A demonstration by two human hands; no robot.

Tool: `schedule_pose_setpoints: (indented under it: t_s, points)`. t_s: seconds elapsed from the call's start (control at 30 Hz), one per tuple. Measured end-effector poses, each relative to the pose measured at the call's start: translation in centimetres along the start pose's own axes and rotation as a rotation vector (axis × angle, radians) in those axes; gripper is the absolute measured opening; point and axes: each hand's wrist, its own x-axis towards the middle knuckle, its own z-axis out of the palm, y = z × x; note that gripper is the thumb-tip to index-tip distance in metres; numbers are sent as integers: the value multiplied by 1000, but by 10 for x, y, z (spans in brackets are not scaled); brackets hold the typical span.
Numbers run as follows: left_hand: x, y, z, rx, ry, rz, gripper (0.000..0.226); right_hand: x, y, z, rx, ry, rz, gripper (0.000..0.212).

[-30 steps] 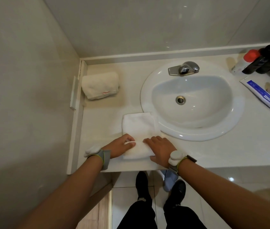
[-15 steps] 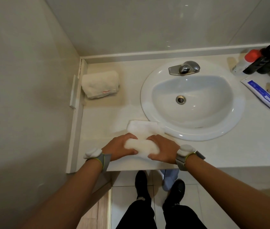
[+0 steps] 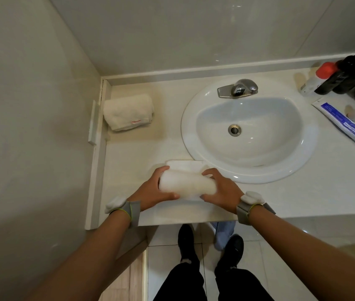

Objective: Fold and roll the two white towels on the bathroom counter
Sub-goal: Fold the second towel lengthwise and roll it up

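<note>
My left hand (image 3: 150, 190) and right hand (image 3: 220, 187) each clench 1 end of the soft, springy towel roll (image 3: 187, 184), best gripped there.

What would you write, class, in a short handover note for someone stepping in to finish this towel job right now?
Left hand: cupped on the left end of the half-rolled towel.
Right hand: cupped on its right end.
Position: the roll sits near the counter's front edge, by the sink; a flat strip lies unrolled on its far side.
Done: one rolled towel rests in the back left corner.
Left: roll away from you over the last strip, then set the finished roll down, perhaps beside the first.
</note>
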Motion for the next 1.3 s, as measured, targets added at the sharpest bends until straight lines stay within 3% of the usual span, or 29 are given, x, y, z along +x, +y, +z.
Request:
schedule_pose_setpoints:
  t_s: [0.13,0.3,0.43,0.53,0.7,0.93,1.07,1.13,1.23,1.3]
  points:
    - [-1,-13,-4,-50,13,17,99,2,3,1,188,47,136,65]
    - [0,-12,-5,-3,110,-15,46,3,1,4,389,82,275,63]
    - [3,-7,-4,3,139,6,33,6,-5,1,485,174,415,63]
    - [7,-5,0,61,189,24,45,10,-5,1,458,202,469,64]
    - [14,0,3,102,197,-23,51,4,-1,1,599,308,373,64]
    - [27,8,7,18,230,-130,53,-12,12,14,279,279,167,74]
    - [20,14,10,-99,231,-75,45,-7,19,15,164,283,178,60]
    - [16,8,10,-129,169,-4,29,-2,23,14,184,300,204,51]
    - [13,-5,4,-27,78,39,66,8,28,12,201,309,232,42]
    - [14,-10,0,11,60,61,71,15,28,11,195,318,248,44]
